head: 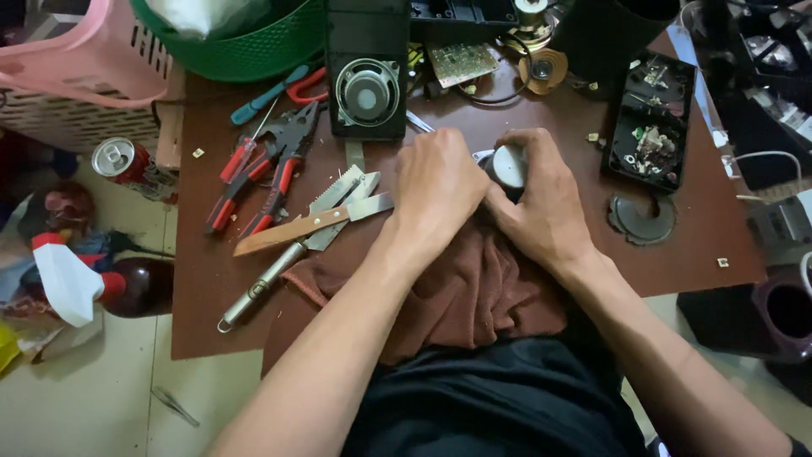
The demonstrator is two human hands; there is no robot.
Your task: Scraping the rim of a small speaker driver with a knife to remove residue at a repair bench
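Both hands met at the middle of the brown surface (211,288), over a brown cloth (474,292) that hung off the near edge into the person's lap. The right hand (541,207) was clenched around a small grey cylinder (510,165), fingers curled over its far side, its round pale end facing up between thumb and forefinger. The left hand (436,186) lay just beside it, closed, touching the cylinder's left side; what its fingers held underneath was hidden, so its grip could not be told. The cylinder sat at the top edge of the cloth, between the two hands.

Left of the hands: a knife (309,224) with a wooden handle, a saw blade (338,190) beneath it, a metal rod (262,288), and red-handled pliers (271,169). Behind the left hand stood a black speaker box (366,93) with a round cone. Right of the hands: a dark disc (643,218) flat on the surface, and an open black case (651,127) with small parts. A green basket (245,46) and a pink basket (85,76) stood at the far left; a can (114,158) sat off the surface's edge.
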